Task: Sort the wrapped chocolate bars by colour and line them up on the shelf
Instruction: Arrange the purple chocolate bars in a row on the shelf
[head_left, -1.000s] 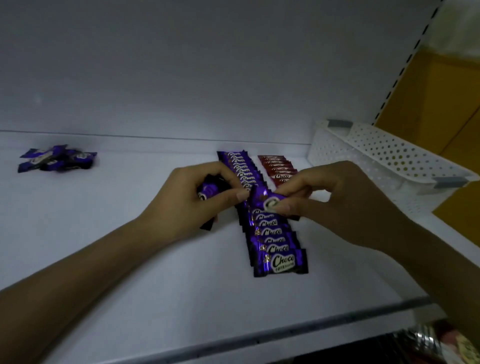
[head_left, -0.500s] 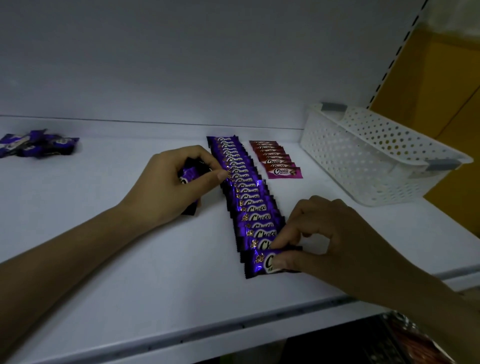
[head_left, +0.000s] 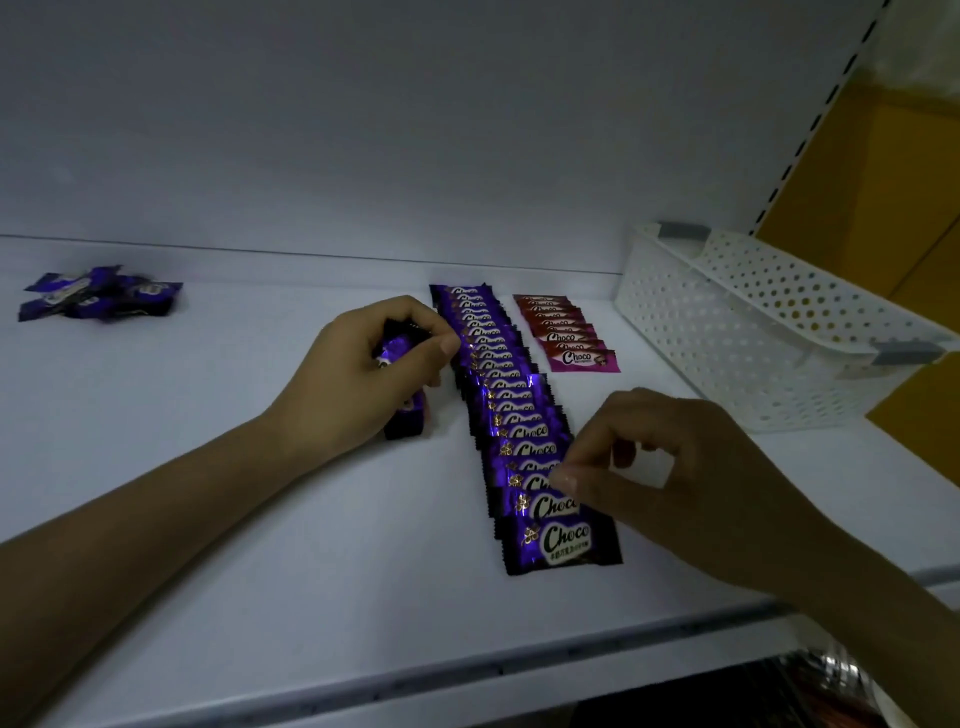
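Observation:
A long row of purple Choco bars runs from the back of the white shelf toward its front edge, ending in the nearest purple bar. Right of it lies a shorter row of red bars. My left hand grips a small bunch of purple bars just left of the purple row. My right hand hovers over the row's near end with loosely curled fingers, thumb tip by the second bar, and nothing visibly held.
A loose pile of purple bars lies at the far left of the shelf. At the right end stands a white perforated basket. The shelf's front lip runs below my arms, with dark goods underneath.
My right hand carried a purple bar from mid-row to the near end, set it down as the front bar and let go. My left hand stays put with its bunch.

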